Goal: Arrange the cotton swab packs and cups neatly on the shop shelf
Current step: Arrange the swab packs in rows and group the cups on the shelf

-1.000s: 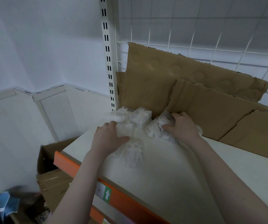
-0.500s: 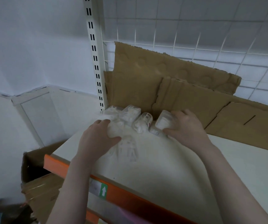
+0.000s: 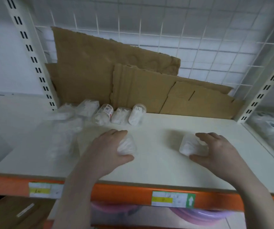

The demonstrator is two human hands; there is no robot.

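On the smooth white shelf (image 3: 157, 162), each hand (image 3: 107, 150) (image 3: 215, 150) grips a clear, round cup (image 3: 127, 146) (image 3: 189, 146).

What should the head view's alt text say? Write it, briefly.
Two bare hands, left hand and right hand, each grip a clear cup of cotton swabs on a white shelf. More swab cups lie in a row against cardboard at the back.

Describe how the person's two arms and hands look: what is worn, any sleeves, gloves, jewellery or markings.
Both arms are bare right to the lower edge of the picture: no sleeve shows on either. The left hand and the right hand wear no gloves. No ring, watch, bracelet or marking shows on either hand or wrist. The picture is slightly blurred, so fine details such as the nails cannot be made out.
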